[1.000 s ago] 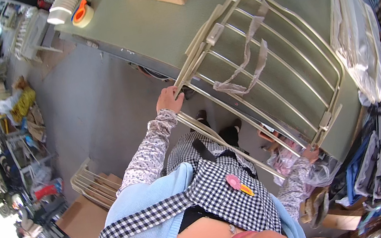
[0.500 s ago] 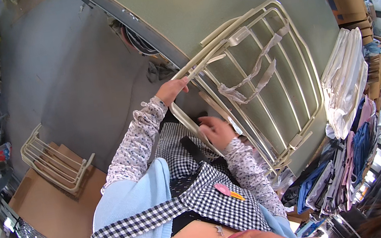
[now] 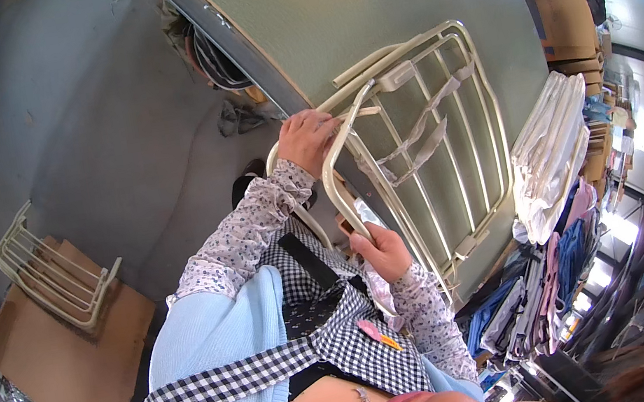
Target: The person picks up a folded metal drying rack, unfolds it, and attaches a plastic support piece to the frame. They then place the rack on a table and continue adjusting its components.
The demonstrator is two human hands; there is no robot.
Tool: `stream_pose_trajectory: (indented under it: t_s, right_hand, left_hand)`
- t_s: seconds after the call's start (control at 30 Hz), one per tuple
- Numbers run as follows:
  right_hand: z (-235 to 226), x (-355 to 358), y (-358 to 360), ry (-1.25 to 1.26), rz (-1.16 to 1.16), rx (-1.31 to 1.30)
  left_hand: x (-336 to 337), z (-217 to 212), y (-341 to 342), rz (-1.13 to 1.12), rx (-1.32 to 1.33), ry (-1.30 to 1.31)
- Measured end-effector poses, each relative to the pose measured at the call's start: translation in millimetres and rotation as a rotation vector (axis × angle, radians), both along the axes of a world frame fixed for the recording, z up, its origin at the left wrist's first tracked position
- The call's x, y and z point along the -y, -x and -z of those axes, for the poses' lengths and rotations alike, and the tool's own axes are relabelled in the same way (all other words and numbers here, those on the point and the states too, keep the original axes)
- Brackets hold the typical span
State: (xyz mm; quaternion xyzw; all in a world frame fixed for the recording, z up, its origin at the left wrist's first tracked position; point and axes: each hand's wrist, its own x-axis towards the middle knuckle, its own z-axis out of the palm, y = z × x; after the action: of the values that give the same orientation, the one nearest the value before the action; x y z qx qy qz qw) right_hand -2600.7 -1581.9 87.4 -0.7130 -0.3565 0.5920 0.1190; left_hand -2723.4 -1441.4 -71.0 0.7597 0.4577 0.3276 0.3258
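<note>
rack [image 3: 423, 152] held over the green surface [image 3: 329, 25], long axis running from left hand to right | left hand [image 3: 306, 138] clenched on its far top rail | right hand [image 3: 379, 249] clenched on the near rail, closer to the body | second rack [image 3: 53, 270] lying well left on cardboard [image 3: 62, 356]

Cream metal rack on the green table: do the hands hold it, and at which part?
Yes. The left hand grips the cream metal rack at its near rounded corner, and the right hand grips a bar of the near side lower down.
</note>
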Motion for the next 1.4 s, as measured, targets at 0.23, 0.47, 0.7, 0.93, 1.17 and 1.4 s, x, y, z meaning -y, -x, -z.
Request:
stream_pose_trajectory:
  t_s: [0.23, 0.47, 0.7, 0.93, 1.17, 1.4]
  right_hand:
    - [-40.2, -9.3, -26.1, -0.010, 0.084, -0.018]
    - [-50.1, -16.2, -37.2, 0.095, 0.014, -0.040]
    - [-28.5, 14.4, -47.8, -0.054, -0.069, 0.063]
    - [-39.8, 27.6, -60.6, -0.173, -0.220, 0.363]
    - [-37.8, 71.5, -55.0, -0.634, 0.009, 0.533]
    - [-85.9, 209.3, -82.4, -0.655, 0.447, 0.018]
  left_hand:
    - [3.8, 22.8, -3.8, -0.003, -0.047, -0.120]
    - [8.2, 28.6, -3.0, 0.026, -0.048, -0.134]
    - [12.8, 34.8, -19.3, 0.075, 0.053, -0.186]
    - [75.1, -5.9, -51.2, 0.281, 0.168, -0.218]
    - [155.4, 0.2, -68.1, 1.062, 0.379, 0.635]
    - [167.7, -97.9, -116.3, 1.102, 0.273, 0.531]
